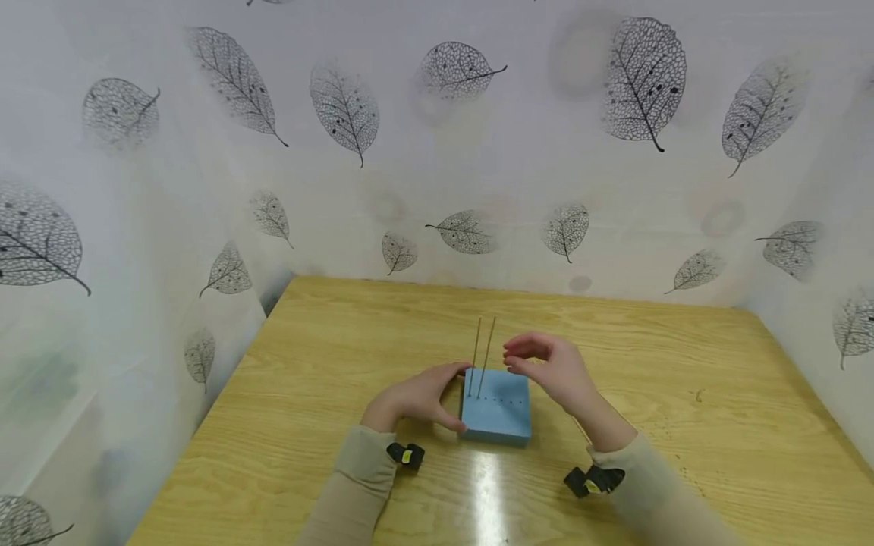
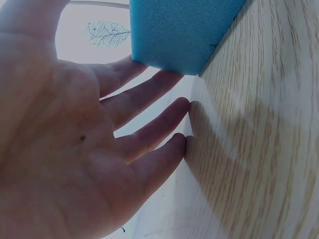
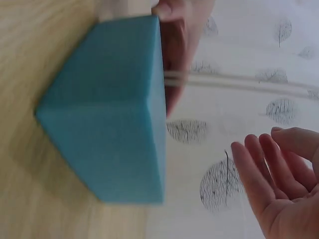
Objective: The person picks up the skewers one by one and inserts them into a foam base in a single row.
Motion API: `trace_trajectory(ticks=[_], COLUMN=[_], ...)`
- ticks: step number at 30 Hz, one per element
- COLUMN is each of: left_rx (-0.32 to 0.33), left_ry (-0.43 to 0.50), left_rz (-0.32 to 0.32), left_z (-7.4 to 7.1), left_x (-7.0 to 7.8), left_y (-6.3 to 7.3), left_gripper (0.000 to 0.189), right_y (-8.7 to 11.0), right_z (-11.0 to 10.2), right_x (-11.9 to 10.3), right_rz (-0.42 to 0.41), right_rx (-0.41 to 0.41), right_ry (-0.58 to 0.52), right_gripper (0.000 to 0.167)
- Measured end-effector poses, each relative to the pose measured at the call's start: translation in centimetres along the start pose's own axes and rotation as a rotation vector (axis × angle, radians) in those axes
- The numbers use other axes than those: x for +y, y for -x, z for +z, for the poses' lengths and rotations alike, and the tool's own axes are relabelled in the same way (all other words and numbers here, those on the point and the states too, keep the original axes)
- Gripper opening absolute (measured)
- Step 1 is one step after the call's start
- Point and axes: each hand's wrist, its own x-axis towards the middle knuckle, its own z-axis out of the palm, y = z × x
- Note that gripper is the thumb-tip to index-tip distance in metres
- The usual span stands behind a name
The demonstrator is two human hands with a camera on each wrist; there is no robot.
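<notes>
A square light-blue foam block (image 1: 504, 417) lies on the table with a row of small holes across its top. Two thin sticks stand in it, the first stick (image 1: 474, 356) and the second stick (image 1: 487, 356), side by side at the row's left end, tilted slightly right. My left hand (image 1: 419, 396) holds the block's left side, thumb near the front corner and fingers at the back. In the left wrist view, two fingertips of this hand touch the foam block (image 2: 182, 35). My right hand (image 3: 291, 184) hovers above the block's right side, fingers loosely bent, nothing seen between them.
The wooden table (image 1: 328, 341) runs back to a curtain (image 1: 519, 174) printed with leaf skeletons, which also hangs on both sides. Small dark specks (image 1: 696, 396) dot the table on the right. A thin line shows beside my right wrist; I cannot tell what it is.
</notes>
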Motion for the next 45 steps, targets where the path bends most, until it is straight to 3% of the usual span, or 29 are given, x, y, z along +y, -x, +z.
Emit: trace_trajectory(ticks=[9, 14, 18, 32, 40, 45], left_rx=[-0.003, -0.001, -0.003, -0.006, -0.008, -0.012], left_ry=[0.011, 0.017, 0.011, 0.020, 0.028, 0.030], left_rz=[-0.021, -0.013, -0.011, -0.010, -0.013, -0.009], left_z=[0.1, 0.1, 0.2, 0.0, 0.0, -0.1], left_x=[0.0, -0.1, -0.2, 0.1, 0.0, 0.2], left_y=[0.4, 0.3, 0.3, 0.2, 0.2, 0.2], left_gripper=[0.103, 0.103, 0.104, 0.104, 0.104, 0.104], right_y=[-1.4, -2.2, -2.3, -1.5, -1.2, -1.0], right_z=[-6.3, -9.8, -11.5, -12.3, -12.0, -11.6], right_x=[0.8, 2.2, 3.2, 6.4, 7.6, 8.1], right_rz=[0.010, 0.064, 0.106, 0.380, 0.433, 0.420], right_rx=[0.086, 0.075, 0.029, -0.192, -0.238, -0.248], right_ry=[0.299, 0.346, 0.371, 0.336, 0.346, 0.347], right_gripper=[0.026, 0.030, 0.033, 0.039, 0.038, 0.038])
